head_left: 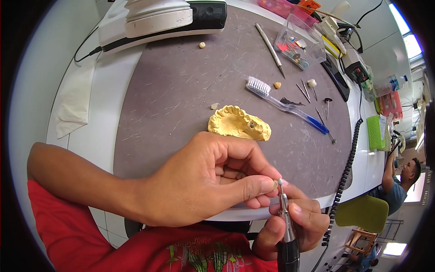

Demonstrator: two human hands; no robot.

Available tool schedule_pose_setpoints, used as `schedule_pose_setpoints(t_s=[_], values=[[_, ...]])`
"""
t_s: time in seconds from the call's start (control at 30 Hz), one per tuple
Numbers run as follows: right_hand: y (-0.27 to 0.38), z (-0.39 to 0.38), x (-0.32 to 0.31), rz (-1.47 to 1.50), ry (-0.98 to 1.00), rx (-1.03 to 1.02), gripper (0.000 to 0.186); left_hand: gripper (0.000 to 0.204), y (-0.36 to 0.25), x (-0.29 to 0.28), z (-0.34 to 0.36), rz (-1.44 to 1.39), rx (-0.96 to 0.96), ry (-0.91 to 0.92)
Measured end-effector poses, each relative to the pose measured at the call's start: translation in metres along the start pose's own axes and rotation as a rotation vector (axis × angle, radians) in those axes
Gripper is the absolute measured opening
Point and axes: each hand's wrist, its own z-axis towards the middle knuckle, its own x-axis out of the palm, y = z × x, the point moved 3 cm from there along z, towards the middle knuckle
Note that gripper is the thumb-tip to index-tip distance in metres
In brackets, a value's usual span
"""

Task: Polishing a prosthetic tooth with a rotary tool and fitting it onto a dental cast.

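My left hand (pixel 195 186) is closed in a pinch. A small yellowish dental crown (pixel 275 185) sits between its thumb and forefinger, mostly covered by the fingertips. My right hand (pixel 310 222) wraps its fingers round a black and silver rotary handpiece (pixel 287 233), which points upward. The small blue-grey grinding tip (pixel 280 182) of the handpiece is right at the crown; whether they touch I cannot tell. Just beyond my left hand lies a yellow plaster dental model (pixel 226 124) of a tooth arch, with a dark metallic spot on its right side.
A toothbrush (pixel 290 108) lies right of the model, among loose burs (pixel 328 106) and small tooth-coloured pieces (pixel 277 85). Farther back are a pointed hand tool (pixel 270 51) and a clear box (pixel 297 45). A coiled black cable (pixel 346 172) hangs along the right edge. A co-worker (pixel 398 186) sits at right.
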Motion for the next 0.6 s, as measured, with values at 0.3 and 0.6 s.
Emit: schedule_pose_setpoints(t_s=[0.3, 0.6], values=[[0.0015, 0.0004, -0.001, 0.022, 0.03, 0.015, 0.029, 0.012, 0.0016, -0.0005, -0.0008, -0.025, 0.024, 0.012], [0.0051, 0.0024, 0.0015, 0.0, 0.017, 0.032, 0.029, 0.013, -0.0013, 0.0004, -0.0009, 0.007, 0.007, 0.013]])
